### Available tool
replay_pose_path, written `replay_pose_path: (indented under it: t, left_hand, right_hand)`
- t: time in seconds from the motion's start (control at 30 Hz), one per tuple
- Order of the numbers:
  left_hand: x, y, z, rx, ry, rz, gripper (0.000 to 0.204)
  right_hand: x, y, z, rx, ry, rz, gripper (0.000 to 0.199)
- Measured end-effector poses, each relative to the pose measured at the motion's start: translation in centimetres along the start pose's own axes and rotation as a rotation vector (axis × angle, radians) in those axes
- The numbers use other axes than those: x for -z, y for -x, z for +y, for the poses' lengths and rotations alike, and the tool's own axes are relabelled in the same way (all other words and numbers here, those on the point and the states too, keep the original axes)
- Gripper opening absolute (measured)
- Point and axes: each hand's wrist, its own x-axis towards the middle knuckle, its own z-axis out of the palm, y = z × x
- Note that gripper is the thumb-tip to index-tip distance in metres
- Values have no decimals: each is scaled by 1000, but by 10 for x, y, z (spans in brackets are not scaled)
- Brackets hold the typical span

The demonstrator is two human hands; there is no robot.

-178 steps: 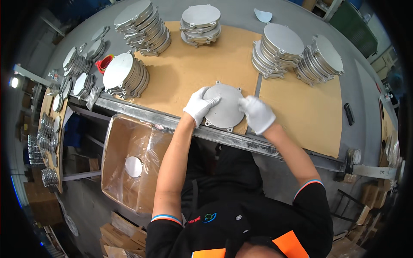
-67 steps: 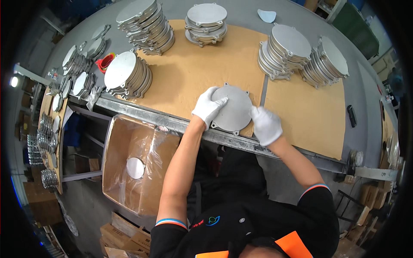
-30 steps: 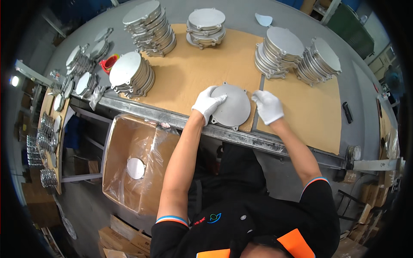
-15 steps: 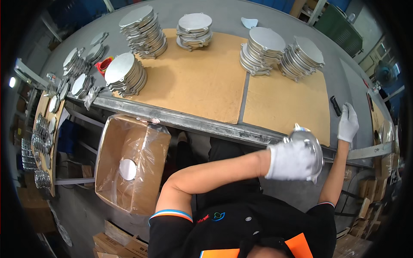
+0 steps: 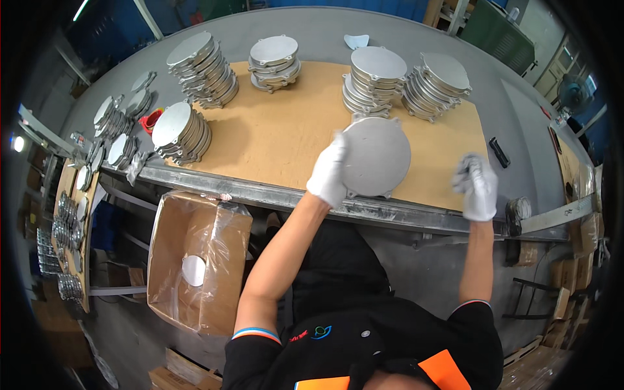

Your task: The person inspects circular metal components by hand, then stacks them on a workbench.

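My left hand (image 5: pixel 330 172), in a white glove, grips the left edge of a round grey metal cover (image 5: pixel 377 156). The cover is tilted with its flat face toward me, above the front of the cardboard sheet (image 5: pixel 435 175), and small lugs stick out from its rim. To its right, my gloved right hand (image 5: pixel 478 187) is raised over the sheet's right part, apart from the cover. Its fingers are curled in, with greyish tips; what they hold, if anything, is hidden. A black-handled tool (image 5: pixel 499 153) lies on the table just beyond that hand.
Stacks of similar covers stand behind (image 5: pixel 378 65), at right (image 5: pixel 445 71) and at left (image 5: pixel 174 123). Smaller metal parts (image 5: pixel 110 117) and a red tape roll (image 5: pixel 151 121) sit at far left. Below the table edge is an open, plastic-lined carton (image 5: pixel 227 260) with a white disc inside.
My left hand has brought the cover from near my right side up and leftward over the table, turning its face toward me. My right hand has moved left from beside the black-handled tool, its fingers curling.
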Motion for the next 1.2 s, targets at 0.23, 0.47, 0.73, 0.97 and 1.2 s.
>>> replay_pose_path:
  t: [0.23, 0.47, 0.73, 0.97, 1.2]
  left_hand:
    - [2, 41, -2, 255, 440, 119, 86]
    - [1, 66, 16, 151, 516, 225, 76]
    - [13, 64, 17, 169, 555, 192, 76]
    - [26, 52, 8, 208, 519, 190, 76]
    - [52, 58, -8, -27, 299, -51, 67]
  right_hand:
    - [-123, 20, 9, -579, -889, -825, 28]
    - [-110, -42, 19, 6, -444, -34, 31]
    - [-95, -21, 25, -148, -364, -232, 30]
    - [-97, 1, 5, -318, -243, -726, 32]
    - [-102, 11, 15, -266, -172, -611, 23]
